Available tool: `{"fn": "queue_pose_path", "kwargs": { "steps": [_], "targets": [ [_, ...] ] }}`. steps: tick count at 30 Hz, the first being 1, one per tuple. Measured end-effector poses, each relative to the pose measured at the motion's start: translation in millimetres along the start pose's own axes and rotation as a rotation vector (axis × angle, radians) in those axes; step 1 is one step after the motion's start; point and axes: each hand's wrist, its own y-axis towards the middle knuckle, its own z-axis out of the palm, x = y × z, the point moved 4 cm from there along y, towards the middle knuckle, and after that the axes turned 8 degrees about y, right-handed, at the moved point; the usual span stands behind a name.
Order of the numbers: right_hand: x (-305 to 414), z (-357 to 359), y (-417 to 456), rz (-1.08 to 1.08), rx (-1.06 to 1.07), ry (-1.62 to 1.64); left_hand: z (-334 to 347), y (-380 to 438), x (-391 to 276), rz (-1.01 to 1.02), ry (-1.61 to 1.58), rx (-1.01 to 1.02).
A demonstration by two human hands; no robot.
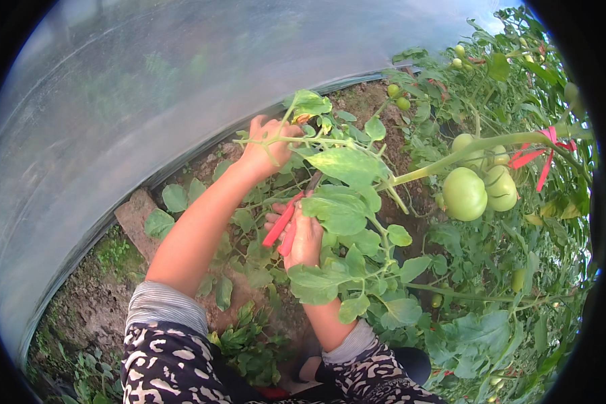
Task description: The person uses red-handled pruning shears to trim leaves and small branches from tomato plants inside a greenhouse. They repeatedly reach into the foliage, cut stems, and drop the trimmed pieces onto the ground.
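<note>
My left hand (270, 144) reaches up beside the plastic sheeting, among tomato leaves near a yellowed leaf (303, 117); its fingertips are partly behind the foliage, so I cannot tell what they touch. Lower and to the right, my right hand (304, 235) holds red-handled pruning shears (286, 222). Their dark blades point up into the leaves and are mostly hidden. A thick tomato stem (429, 166) comes in from the right, with its leafy tip over both hands. Several green tomatoes (464, 194) hang from this stem, near a red tie (548, 151).
Clear plastic sheeting (156, 91) curves along the left and top. A flat brick or stone (139, 219) lies at its foot on bare soil (88, 298). Dense tomato plants (485, 343) fill the right side. Low leafy plants (250, 343) grow between my forearms.
</note>
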Motion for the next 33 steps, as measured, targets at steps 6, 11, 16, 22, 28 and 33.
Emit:
{"fn": "queue_pose_path", "kwargs": {
  "steps": [6, 11, 16, 22, 28, 33],
  "targets": [
    [5, 3, 13, 0.02, -0.012, -0.044, -12, 1, 6, -0.088, -0.08, 0.045],
    [3, 1, 16, -0.022, -0.01, -0.072, -6, 8, 17, 0.036, -0.139, -0.111],
    [10, -2, 25, -0.058, 0.037, 0.039, -11, 5, 4, 0.133, -0.079, -0.189],
    [15, -4, 18, -0.012, 0.048, 0.099, -6, 19, 8, 0.058, -0.329, 0.016],
    [13, 6, 21, 0.027, -0.007, 0.107, 31, 41, 39, 0.17, -0.435, -0.062],
    [13, 8, 40, 0.003, -0.01, 0.171, 30, 45, 38, -0.162, -0.79, 0.149]
  ]
}}
